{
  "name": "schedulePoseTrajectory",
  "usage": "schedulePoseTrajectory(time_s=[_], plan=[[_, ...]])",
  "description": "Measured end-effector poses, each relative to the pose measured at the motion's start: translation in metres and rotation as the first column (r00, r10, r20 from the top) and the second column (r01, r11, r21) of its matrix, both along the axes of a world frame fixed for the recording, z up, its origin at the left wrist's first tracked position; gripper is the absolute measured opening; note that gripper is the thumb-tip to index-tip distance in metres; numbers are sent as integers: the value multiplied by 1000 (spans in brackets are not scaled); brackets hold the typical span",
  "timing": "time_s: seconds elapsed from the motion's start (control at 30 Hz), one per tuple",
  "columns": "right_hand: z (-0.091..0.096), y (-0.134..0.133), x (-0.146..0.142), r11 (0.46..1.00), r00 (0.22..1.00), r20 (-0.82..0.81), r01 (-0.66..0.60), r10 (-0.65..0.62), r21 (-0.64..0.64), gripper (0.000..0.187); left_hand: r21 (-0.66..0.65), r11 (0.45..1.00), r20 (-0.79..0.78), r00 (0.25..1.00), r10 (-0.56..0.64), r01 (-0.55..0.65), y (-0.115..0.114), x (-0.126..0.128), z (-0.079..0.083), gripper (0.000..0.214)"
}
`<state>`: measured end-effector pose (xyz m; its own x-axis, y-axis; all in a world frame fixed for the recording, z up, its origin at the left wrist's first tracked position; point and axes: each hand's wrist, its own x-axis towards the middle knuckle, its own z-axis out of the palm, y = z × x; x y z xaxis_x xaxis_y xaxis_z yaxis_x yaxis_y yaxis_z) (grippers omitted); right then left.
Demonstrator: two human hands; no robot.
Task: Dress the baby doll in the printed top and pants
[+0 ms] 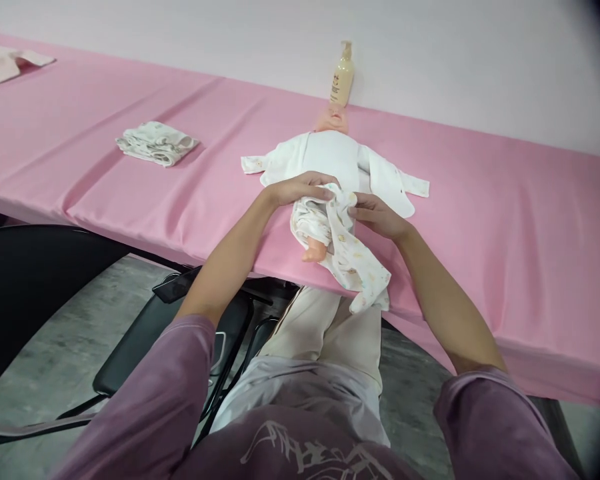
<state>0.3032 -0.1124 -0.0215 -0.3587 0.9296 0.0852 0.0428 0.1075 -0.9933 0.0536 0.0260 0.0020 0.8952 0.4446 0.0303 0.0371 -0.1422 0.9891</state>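
A baby doll point(333, 119) lies on its back on the pink table point(505, 220), head towards the wall, in an open white jacket point(330, 157). Patterned white trousers point(353, 260) sit bunched at its hips and hang over the table's front edge. One bare foot point(314, 251) sticks out. My left hand point(303, 187) is closed on the trousers' waistband at the doll's left side. My right hand point(377, 215) pinches the same waistband from the right.
A cream pump bottle point(343, 75) stands behind the doll's head by the wall. A folded patterned cloth point(157, 142) lies to the left, another pale garment point(3, 63) at the far left corner. A black chair point(40, 280) stands at my left.
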Motion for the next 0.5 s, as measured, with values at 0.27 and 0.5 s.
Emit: schedulePoseTrajectory(time_s=[0.27,0.5], plan=[[-12,7,-19,985,979,-114,172,-171,5,86,112,994,-69,998,3,4,-5,1,1,59],[-13,7,7,1000,997,81,-7,10,-26,71,14,998,35,998,61,-61,3,1,-8,77]])
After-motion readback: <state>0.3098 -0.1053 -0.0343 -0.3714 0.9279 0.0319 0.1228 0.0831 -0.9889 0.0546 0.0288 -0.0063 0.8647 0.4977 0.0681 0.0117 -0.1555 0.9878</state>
